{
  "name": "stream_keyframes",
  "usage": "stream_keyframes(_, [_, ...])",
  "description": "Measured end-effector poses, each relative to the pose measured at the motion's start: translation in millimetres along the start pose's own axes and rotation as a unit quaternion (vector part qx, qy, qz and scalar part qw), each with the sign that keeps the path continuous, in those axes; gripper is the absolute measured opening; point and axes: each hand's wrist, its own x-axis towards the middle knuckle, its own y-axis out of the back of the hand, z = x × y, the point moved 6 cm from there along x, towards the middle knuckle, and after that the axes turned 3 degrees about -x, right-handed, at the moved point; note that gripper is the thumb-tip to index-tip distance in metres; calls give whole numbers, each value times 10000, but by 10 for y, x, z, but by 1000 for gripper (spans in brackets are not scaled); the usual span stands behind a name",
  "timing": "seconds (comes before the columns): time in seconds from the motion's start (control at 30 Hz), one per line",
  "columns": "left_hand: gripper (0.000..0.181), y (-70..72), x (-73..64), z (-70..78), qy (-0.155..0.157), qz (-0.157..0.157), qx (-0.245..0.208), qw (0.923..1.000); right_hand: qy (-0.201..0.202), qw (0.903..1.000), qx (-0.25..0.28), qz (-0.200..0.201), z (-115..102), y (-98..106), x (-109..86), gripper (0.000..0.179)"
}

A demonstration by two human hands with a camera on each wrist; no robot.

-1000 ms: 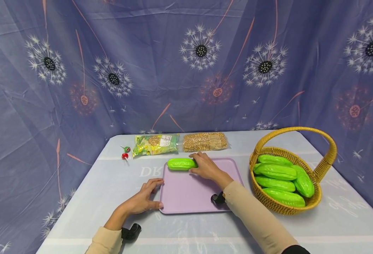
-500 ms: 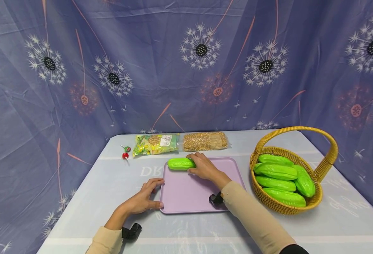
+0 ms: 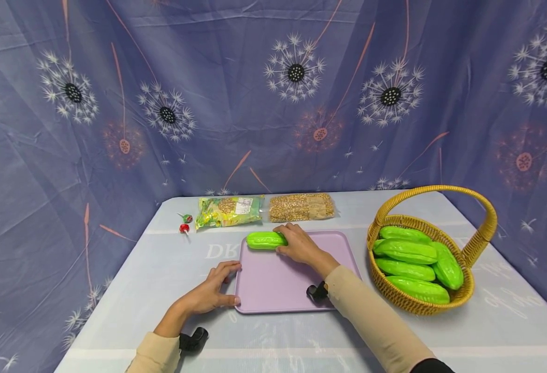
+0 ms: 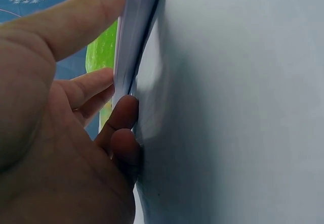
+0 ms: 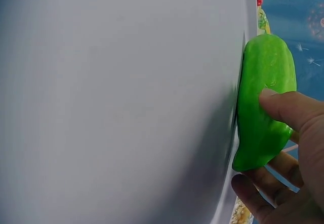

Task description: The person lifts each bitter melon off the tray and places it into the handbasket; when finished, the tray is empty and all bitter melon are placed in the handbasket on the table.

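Note:
A glossy, ridged green bitter melon point(image 3: 265, 240) lies along the far left edge of the purple tray point(image 3: 280, 285). My right hand point(image 3: 303, 246) grips its right end; the right wrist view shows the thumb on top of the melon point(image 5: 266, 67) and the fingers around its tapered tip. At the tray's left side, my left hand point(image 3: 208, 292) touches the rim with thumb and fingertips, the fingers spread and relaxed. Several similar bitter melons point(image 3: 406, 252) are piled in a woven basket point(image 3: 418, 308) right of the tray.
Behind the tray lie a green-and-yellow snack bag point(image 3: 229, 212) and a clear bag of grains point(image 3: 301, 208). Red and green lollipops point(image 3: 184, 228) sit at the back left. The basket's tall handle point(image 3: 480, 228) arches over its right side. A patterned curtain point(image 3: 236, 103) encloses the table.
My right hand shifted very slightly left on the bitter melon between the first two frames. My left hand stays at the tray's rim.

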Motion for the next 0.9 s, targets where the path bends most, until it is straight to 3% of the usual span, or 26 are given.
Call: stream_keyframes(0.9, [78,9,0,9,-72,7,9,10000,148,9994,167,283,-2,200,-186,49])
